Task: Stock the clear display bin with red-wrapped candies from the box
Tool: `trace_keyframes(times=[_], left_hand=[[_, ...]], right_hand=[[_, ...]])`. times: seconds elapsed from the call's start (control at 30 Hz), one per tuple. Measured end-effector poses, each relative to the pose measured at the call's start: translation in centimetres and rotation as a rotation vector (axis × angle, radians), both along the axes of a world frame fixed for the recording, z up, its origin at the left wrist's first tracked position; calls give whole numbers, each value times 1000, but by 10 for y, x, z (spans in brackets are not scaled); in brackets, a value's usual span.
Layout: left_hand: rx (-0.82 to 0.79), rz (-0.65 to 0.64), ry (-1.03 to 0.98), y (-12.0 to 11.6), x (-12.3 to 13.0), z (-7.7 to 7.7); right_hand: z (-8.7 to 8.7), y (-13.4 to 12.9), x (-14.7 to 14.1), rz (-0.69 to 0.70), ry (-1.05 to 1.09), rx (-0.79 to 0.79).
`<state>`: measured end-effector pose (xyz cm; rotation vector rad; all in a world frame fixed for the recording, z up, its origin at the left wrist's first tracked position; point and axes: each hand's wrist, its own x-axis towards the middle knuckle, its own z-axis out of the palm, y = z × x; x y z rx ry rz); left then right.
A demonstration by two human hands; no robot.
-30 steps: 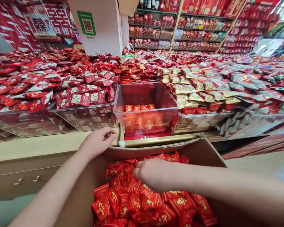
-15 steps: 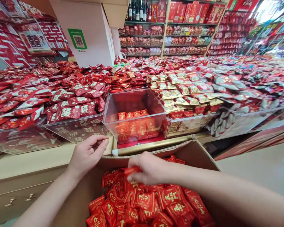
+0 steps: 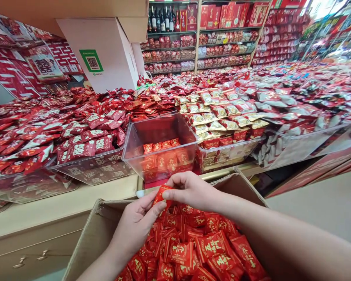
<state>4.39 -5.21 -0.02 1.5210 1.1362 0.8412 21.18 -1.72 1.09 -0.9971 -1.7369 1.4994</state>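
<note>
**Two hands on one red sweet over the open carton**

Standing at the counter, I see at far left clear plastic bins [image 3: 93, 168] heaped with dark red wrapped sweets [image 3: 84, 136] printed in white characters; the leftmost bin is cut off by the frame edge. Behind them a white cardboard box [image 3: 105, 54] carries a green sticker with a QR code [image 3: 91, 61], its small print too fine to read.

Lower down, the left hand [image 3: 137, 224] rises from the brown cardboard carton [image 3: 87, 238], thumb and fingers curled and pinching the lower end of a small red foil-wrapped sweet [image 3: 162, 194]. The right hand [image 3: 190, 191] meets it from the other side, fingers closed on the sweet's upper end, so both hands grip it together just above the carton's far rim. Most of the wrapper is hidden by the fingers, and I cannot read its print.

Beneath them the carton is full of loose red sweets with gold characters [image 3: 193, 249]; its near edge is cut off at the bottom.

Just beyond the hands stands a clear, nearly empty plastic bin [image 3: 160, 146] with a short row of red sweets at its floor, blurred through the wall. To its right a bin of gold-and-cream packets [image 3: 222, 117] shows one readable word, "DURIAN", on red packets at its front. The far right is smeared and hard to make out.
</note>
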Motion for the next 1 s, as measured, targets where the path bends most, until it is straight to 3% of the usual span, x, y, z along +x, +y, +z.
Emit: trace_keyframes(times=[0.17, 0.3, 0.4, 0.5, 0.6, 0.67, 0.73, 0.83, 0.9, 1.0], left_hand=[[-175, -191, -10, -9, -6, -5], [-70, -211, 84, -13, -6, -4], [86, -163, 145, -11, -11, 4], [260, -34, 226, -4, -21, 22], [497, 170, 269, 10, -30, 50], [642, 267, 303, 25, -33, 69], [700, 248, 341, 44, -31, 84], [667, 136, 403, 79, -22, 97], [513, 38, 546, 101, -13, 101], [232, -211, 869, 127, 1, 103]], right_hand=[[-4, -6, 1, 82, -322, 370], [4, -12, 0, 151, -421, 585], [23, -12, 3, 111, -420, 659], [54, -1, 10, -41, -358, 695], [84, 25, 18, -244, -293, 742], [96, 48, 22, -301, -298, 788], [102, 71, 20, -290, -362, 822], [100, 96, 11, -155, -544, 802], [97, 105, 3, -2, -679, 721], [90, 113, -10, 184, -875, 596]])
